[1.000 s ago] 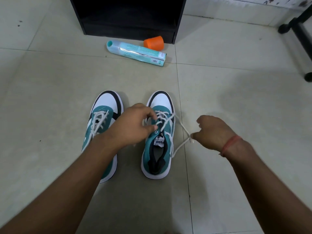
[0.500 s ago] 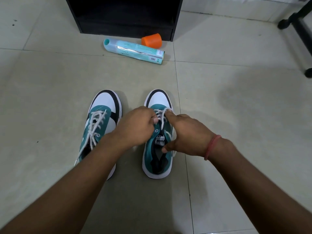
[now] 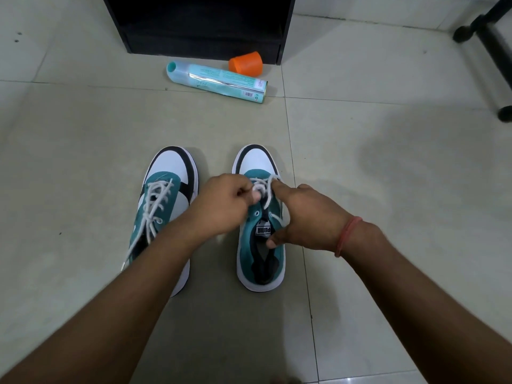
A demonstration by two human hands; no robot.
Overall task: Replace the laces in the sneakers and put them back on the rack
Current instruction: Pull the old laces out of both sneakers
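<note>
Sneakers sit side by side on the tiled floor, toes toward the black rack (image 3: 205,23) at twelve o'clock. We judge the lacing of the right sneaker (image 3: 260,217) to be in hand: its white lace (image 3: 266,187) crosses only the lower eyelets, and the upper ones near the tongue look empty. Our left hand (image 3: 221,206) pinches the lace from nine o'clock of it; our right hand (image 3: 307,214) holds it from three o'clock, thumb by the tongue label. Both hands meet over the shoe. Next we would thread an end through the next eyelet and draw it snug. The left sneaker (image 3: 163,206), already laced, lies at nine o'clock of our left hand.
</note>
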